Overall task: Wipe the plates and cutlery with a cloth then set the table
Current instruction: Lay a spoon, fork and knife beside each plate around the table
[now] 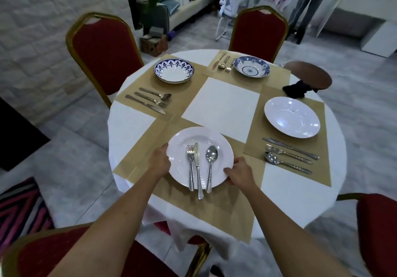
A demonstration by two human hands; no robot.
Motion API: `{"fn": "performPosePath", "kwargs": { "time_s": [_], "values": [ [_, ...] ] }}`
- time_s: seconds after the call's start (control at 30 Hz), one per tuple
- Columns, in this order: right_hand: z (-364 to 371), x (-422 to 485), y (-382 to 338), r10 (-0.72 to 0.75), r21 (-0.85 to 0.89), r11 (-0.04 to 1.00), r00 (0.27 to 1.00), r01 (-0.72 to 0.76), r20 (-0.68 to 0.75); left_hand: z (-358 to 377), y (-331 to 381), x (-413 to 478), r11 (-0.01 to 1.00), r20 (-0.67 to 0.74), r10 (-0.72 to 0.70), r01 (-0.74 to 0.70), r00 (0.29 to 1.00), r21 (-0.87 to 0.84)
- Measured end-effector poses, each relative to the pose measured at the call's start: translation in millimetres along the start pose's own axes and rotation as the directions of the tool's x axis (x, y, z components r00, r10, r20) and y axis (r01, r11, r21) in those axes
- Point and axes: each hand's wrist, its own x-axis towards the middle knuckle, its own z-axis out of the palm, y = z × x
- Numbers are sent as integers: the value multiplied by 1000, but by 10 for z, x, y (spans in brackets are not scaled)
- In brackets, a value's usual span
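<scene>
A white plate rests on the near tan placemat. On it lie a fork, a knife and a spoon, handles toward me. My left hand grips the plate's left rim. My right hand grips its lower right rim. A dark cloth lies bunched at the far right of the table. Another white plate sits on the right mat with cutlery beside it.
Two blue-patterned bowls sit at the left and far settings, each with cutlery alongside. Red chairs ring the round table. A brown stool stands at the right. A person's legs show far back.
</scene>
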Motion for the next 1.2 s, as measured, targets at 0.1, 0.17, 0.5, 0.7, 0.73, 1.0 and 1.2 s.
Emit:
{"fn": "performPosePath", "kwargs": {
  "time_s": [0.1, 0.17, 0.5, 0.7, 0.73, 1.0, 1.2],
  "values": [
    [34, -31, -52, -152, -244, 962, 985, 127, -86, 103, -18, 18, 994, -100, -45, 54, 994, 93],
    [68, -55, -143, -277, -356, 908, 955, 223, -107, 183, 33, -38, 976, -182, -6, 46, 983, 213],
    [374, -186, -307, -220, -545, 803, 970, 240, 103, 512, 209, -298, 944, -36, -16, 27, 999, 329],
    [359, -148, -346, -92, -362, 926, 993, 111, 69, 501, 238, -263, 969, -16, -105, 106, 994, 225],
    [361, -142, -350, -79, -347, 933, 995, 98, 69, 508, 239, -259, 971, -14, -117, 117, 993, 209],
    [315, -126, -387, -84, -319, 941, 992, 109, 91, 505, 300, -263, 971, 4, -188, 185, 982, 154],
    [322, -91, -385, -89, -321, 939, 989, 123, 120, 505, 336, -298, 971, -9, -204, 203, 979, 127]
  ]
}}
